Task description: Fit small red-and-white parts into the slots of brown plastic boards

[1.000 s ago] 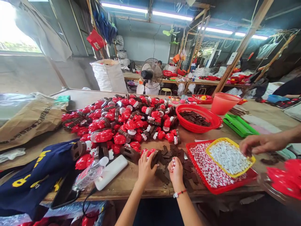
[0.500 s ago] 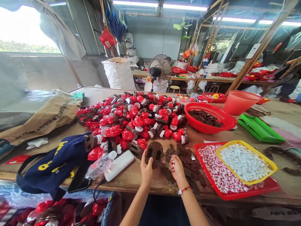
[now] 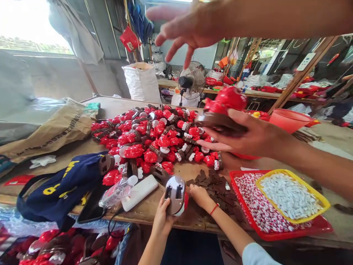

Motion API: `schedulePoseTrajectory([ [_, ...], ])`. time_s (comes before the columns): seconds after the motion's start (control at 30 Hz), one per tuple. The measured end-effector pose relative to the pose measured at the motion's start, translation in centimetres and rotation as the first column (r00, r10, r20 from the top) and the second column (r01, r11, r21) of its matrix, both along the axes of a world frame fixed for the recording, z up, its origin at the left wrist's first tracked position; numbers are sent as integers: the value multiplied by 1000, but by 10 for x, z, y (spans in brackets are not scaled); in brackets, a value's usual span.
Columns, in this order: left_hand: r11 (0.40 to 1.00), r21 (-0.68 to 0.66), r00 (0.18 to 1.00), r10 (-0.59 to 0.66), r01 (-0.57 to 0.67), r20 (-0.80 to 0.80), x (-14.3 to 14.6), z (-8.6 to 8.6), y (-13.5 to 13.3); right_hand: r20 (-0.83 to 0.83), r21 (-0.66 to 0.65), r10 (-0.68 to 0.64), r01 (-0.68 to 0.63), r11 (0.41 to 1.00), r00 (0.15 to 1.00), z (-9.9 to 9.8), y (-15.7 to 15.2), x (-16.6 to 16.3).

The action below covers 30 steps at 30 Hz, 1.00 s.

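Note:
My left hand [image 3: 163, 213] grips a red toy figure [image 3: 185, 202] on a brown base. The base's shiny underside [image 3: 175, 191] with two dark slots faces me. Close to its right edge is my right hand [image 3: 200, 195], its fingers closed; what they hold, if anything, is hidden. Beyond and beside my right hand lie several flat brown plastic pieces [image 3: 217, 184]. A person on the right reaches in over the table. One hand [image 3: 256, 134] holds another red toy figure [image 3: 227, 101] on a brown base; their other hand [image 3: 193, 27] is spread open in the air.
A big heap of red figures [image 3: 154, 136] fills the table's middle. At right stand a red tray [image 3: 245, 209] of small red-and-white parts and a yellow tray [image 3: 321, 206] of white parts. A white power bank [image 3: 142, 193], plastic bottle [image 3: 116, 195] and navy bag [image 3: 66, 187] lie left.
The base in my left hand now shows its shiny, slotted underside and a red figure beneath. My right hand has moved left, closer to it. Another person's two hands have entered from the right.

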<state>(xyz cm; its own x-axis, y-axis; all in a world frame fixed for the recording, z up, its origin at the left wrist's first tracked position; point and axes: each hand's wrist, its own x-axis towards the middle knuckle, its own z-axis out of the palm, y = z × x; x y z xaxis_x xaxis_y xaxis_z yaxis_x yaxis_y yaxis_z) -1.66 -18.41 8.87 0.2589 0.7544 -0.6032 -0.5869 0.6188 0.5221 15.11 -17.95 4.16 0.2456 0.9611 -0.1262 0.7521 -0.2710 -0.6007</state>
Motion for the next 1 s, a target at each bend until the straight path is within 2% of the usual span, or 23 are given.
schedulePoseTrajectory([
  [0.1,1000,11,1000,-7,7,-19,-1,-9,-6,-26,69,-51,53,996,998,10,-4,12],
  [0.2,997,78,998,13,-8,-68,2,-24,-8,-88,173,-166,180,968,982,21,-9,18],
  [0.23,994,105,997,15,-6,-82,3,-30,-7,-167,221,-214,248,943,962,24,-11,16],
  [0.3,988,156,993,17,2,-120,7,-41,-6,-449,314,-258,421,851,856,27,-11,5],
  [0.37,979,202,987,32,1,-160,12,-51,-6,-730,337,-192,589,734,656,30,-8,-11],
  [0.4,974,225,981,56,-13,-186,14,-55,-7,-811,326,-145,644,692,566,32,-7,-20],
  [0.47,955,286,955,151,-74,-257,17,-60,-11,-867,313,-99,688,654,489,35,-5,-35],
  [0.57,901,410,883,303,-143,-359,20,-60,-18,-875,318,-78,688,653,478,41,-5,-46],
  [0.67,847,520,847,357,-115,-395,22,-54,-21,-875,304,-83,675,672,477,44,-7,-45],
  [0.77,817,575,850,337,-49,-406,25,-48,-20,-885,284,-99,695,661,455,45,-7,-38],
  [1.0,833,552,903,202,44,-378,32,-45,-23,-924,221,-118,760,611,363,40,-5,-24],
])
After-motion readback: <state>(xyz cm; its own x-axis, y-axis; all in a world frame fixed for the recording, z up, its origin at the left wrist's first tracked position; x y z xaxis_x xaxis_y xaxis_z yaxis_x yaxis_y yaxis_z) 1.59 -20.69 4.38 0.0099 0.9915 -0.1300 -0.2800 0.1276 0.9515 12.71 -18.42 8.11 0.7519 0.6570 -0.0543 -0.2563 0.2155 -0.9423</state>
